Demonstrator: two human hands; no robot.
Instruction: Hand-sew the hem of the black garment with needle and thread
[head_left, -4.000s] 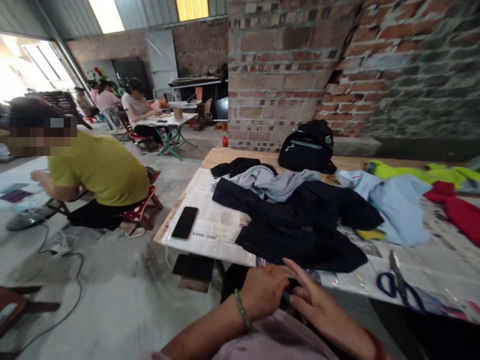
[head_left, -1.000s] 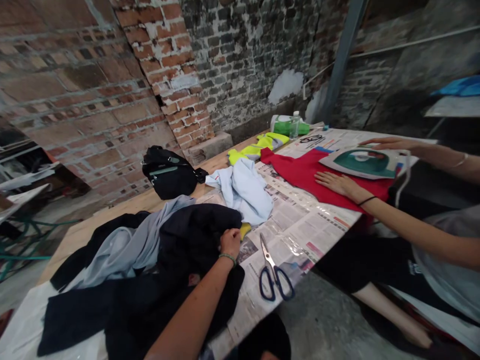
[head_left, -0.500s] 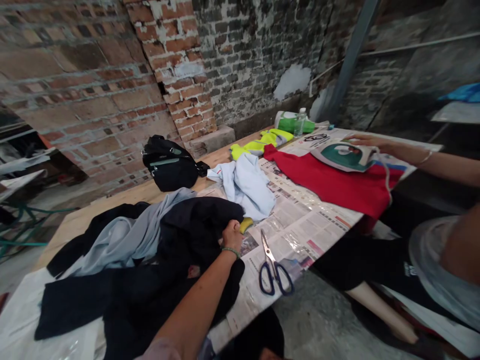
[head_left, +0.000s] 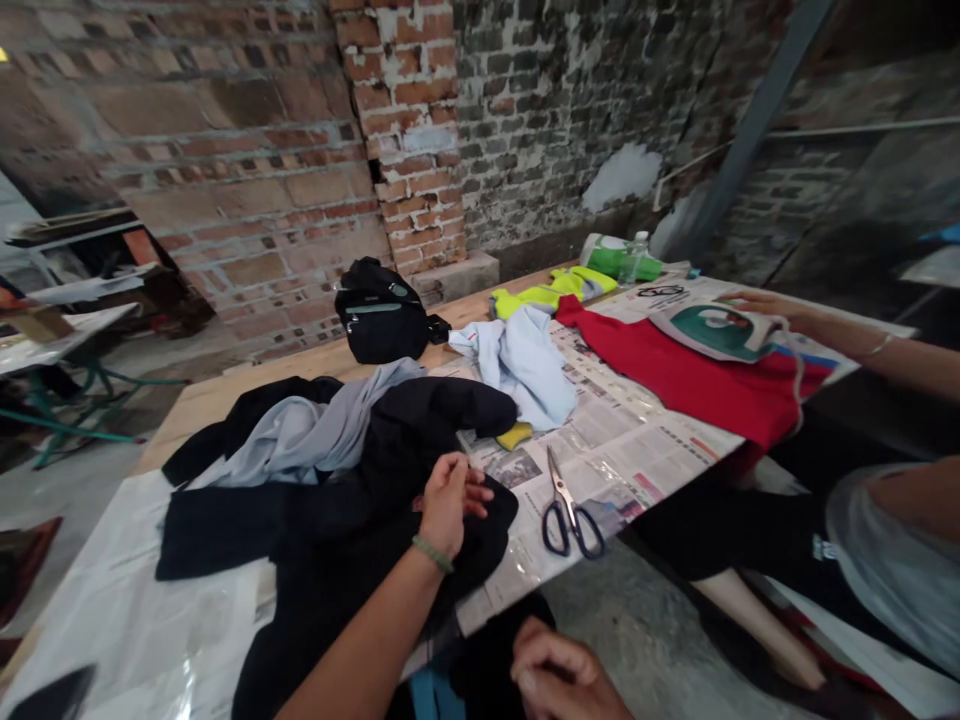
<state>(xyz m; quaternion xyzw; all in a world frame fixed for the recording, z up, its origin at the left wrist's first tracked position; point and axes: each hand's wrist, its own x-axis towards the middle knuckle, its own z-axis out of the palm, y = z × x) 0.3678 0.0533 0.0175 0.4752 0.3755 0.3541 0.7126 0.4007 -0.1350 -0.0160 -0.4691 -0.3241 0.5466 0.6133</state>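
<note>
My left hand [head_left: 448, 505], with a green bead bracelet, hovers over the black garment [head_left: 337, 540]. Its fingers are loosely curled and apart, and nothing shows in them. My right hand [head_left: 566, 672] is at the bottom edge, below the table front. Its fingers are bent in against the thumb; whether they hold anything is hidden. The black garment lies crumpled before me, with a grey cloth [head_left: 300, 435] behind it. Right of my left hand, dark-handled scissors [head_left: 568, 515] lie on newspaper, blades pointing away. A small yellow piece [head_left: 514, 435] sits by the garment's far edge.
A co-worker's hand [head_left: 765, 302] rests on an iron [head_left: 709, 332] on red cloth [head_left: 645, 365]. A light blue cloth [head_left: 525, 365], a black bag [head_left: 382, 312], neon-yellow cloth [head_left: 555, 292] and a plastic bottle [head_left: 639, 258] stand or lie farther back. Newspaper [head_left: 622, 430] covers the table.
My left hand has let go of the black garment's far edge by the yellow piece and drawn back toward me. My right hand has come into view. The camera has turned left.
</note>
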